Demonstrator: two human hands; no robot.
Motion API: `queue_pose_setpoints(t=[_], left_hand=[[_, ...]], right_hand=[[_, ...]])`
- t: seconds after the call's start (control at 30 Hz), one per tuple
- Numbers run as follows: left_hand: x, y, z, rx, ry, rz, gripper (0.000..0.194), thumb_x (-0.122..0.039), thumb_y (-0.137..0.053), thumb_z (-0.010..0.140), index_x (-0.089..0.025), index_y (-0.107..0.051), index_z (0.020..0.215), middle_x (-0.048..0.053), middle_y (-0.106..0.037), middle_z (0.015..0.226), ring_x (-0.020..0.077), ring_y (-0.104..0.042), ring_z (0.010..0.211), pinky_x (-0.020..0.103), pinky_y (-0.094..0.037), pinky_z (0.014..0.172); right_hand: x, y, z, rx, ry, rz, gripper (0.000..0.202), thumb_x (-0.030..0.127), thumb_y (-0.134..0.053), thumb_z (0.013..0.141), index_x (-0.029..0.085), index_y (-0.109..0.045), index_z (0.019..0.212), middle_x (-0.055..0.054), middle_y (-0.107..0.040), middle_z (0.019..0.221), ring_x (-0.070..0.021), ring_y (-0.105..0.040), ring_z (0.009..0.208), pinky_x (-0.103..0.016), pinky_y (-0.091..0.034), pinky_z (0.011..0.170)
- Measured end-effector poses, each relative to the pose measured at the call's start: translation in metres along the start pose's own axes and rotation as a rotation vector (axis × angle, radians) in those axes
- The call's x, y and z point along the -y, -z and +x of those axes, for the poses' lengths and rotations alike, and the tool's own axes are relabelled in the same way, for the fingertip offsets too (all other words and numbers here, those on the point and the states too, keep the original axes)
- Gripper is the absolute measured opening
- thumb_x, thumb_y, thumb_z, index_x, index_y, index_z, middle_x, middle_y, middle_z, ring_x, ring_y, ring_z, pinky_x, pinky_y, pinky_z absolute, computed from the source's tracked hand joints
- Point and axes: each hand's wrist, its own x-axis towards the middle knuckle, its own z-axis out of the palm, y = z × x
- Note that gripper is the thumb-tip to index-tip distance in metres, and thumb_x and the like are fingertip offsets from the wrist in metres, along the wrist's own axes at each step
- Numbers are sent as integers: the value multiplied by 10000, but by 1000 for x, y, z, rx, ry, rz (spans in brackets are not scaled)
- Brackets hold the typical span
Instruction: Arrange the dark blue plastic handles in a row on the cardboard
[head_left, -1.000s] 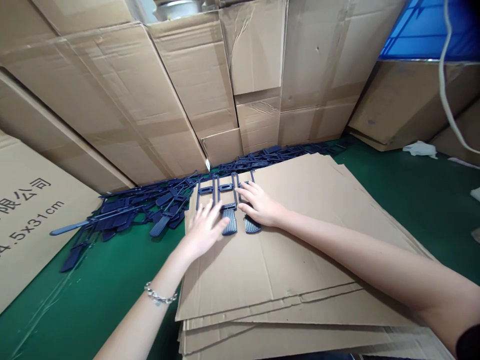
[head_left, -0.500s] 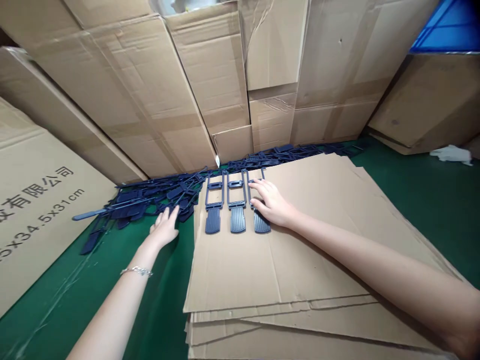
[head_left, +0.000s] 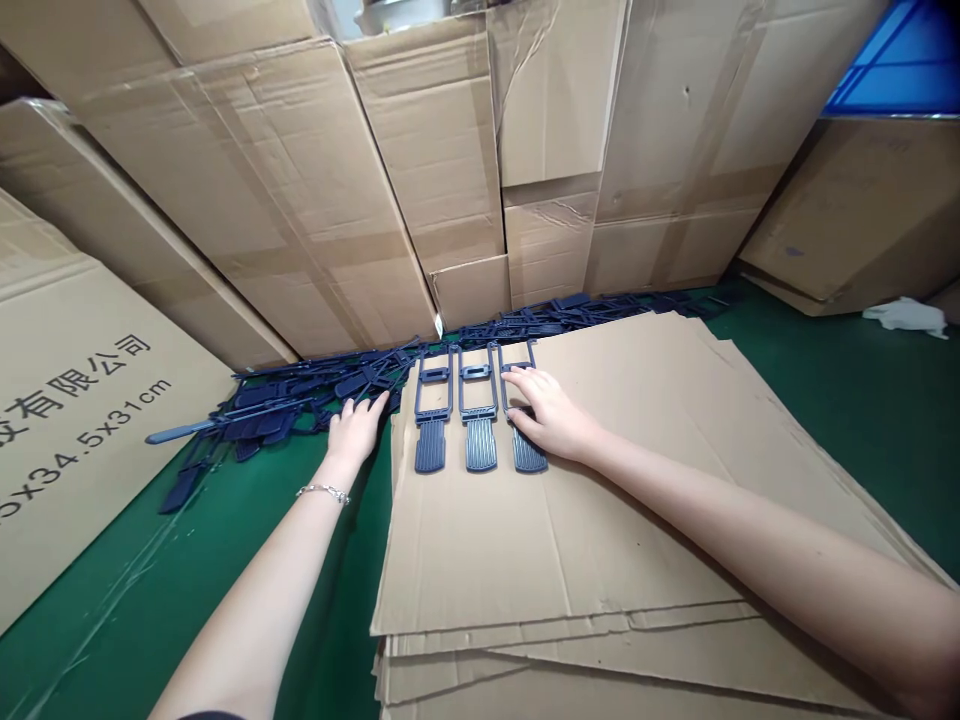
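Note:
My right hand (head_left: 556, 418) rests over the rightmost of three dark blue plastic frames, its thumb and fingers apart and touching the part. That frame (head_left: 531, 455) shows a ribbed paddle at its near end; the hand covers much of its middle. To its left lie the middle frame (head_left: 480, 445) and the left frame (head_left: 430, 445), side by side on the top cardboard sheet (head_left: 480, 540). My left hand (head_left: 356, 430), with a bracelet at the wrist, reaches to the near edge of a pile of similar dark parts (head_left: 300, 390). Its fingers are apart; nothing shows in them.
The cardboard sheets form a stack with uneven edges on a green floor (head_left: 330, 590). Large cartons (head_left: 300, 180) stand behind the pile, and a printed carton (head_left: 82, 400) stands at the left. White crumpled material (head_left: 906, 316) lies at the far right.
My left hand has moved right and slightly forward, closer to the stack and the parts pile. My right hand stays on the rightmost frame. The view has shifted slightly.

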Motion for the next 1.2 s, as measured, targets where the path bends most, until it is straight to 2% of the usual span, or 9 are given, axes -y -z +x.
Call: queue_pose_setpoints(t=[0.1,0.2,0.4,0.5,0.6,0.73,0.83,1.03,1.2], left_hand=[[6,1,3,-17,3,-3,598,-49,-112,804,-182,-195,1381,147,-440,1203,301,-381,1116,475,-365,849],[17,-1,0,-10,20,-8,557,-77,-147,805,-160,-333,1323,157,-430,1199,296,-461,1003,449,-409,784],[40,3,-9,-82,36,-44,456,-155,-257,817,-200,-399,1249,50,-392,1284,222,-511,978,331,-444,792],[52,21,-7,-125,36,-42,389,-213,-291,830,-204,-426,1195,37,-429,1254,233,-525,958,341,-446,778],[68,47,0,-135,15,-40,329,-293,-305,845,-210,-461,1123,24,-475,1195,242,-535,934,354,-449,753],[92,78,9,-163,1,-74,236,-394,-372,835,-211,-504,905,-51,-529,1035,178,-548,844,314,-459,730],[109,90,10,-229,27,-92,199,-379,-485,791,-218,-524,902,-66,-531,1021,154,-537,827,313,-456,760],[134,104,-16,-361,22,-126,160,-305,-533,758,-214,-574,883,-62,-565,977,125,-533,837,262,-423,830],[131,114,-57,-575,79,-198,172,-294,-461,740,-215,-567,850,-51,-574,940,133,-538,878,258,-436,821]], right_hand=[[0,2,0,-16,23,18,485,292,-398,821,138,-363,1279,-65,-358,1294,-170,-251,1218,-342,-250,1036],[1,3,1,-30,34,29,486,271,-401,812,130,-367,1276,-65,-378,1276,-169,-281,1197,-336,-267,1026],[1,2,1,-35,36,66,472,255,-406,804,132,-385,1260,-73,-398,1255,-183,-313,1173,-348,-305,993],[-1,2,2,-56,15,104,456,271,-394,820,143,-389,1258,-62,-423,1233,-174,-346,1149,-328,-320,982],[-1,1,3,-60,-40,135,443,304,-371,840,154,-392,1256,-57,-440,1213,-170,-378,1121,-314,-353,952],[-1,-1,3,-49,-37,127,478,282,-382,826,148,-359,1285,-79,-447,1197,-173,-394,1103,-315,-361,936],[-1,-1,3,-38,-63,172,527,268,-398,816,170,-295,1324,-90,-432,1202,-166,-429,1060,-315,-379,910],[0,0,2,-32,-65,195,507,394,-327,879,174,-289,1334,-88,-411,1239,-192,-381,1130,-352,-328,953],[-2,-1,1,-21,-69,219,520,443,-261,901,178,-262,1348,-85,-394,1257,-193,-371,1135,-365,-334,938]])
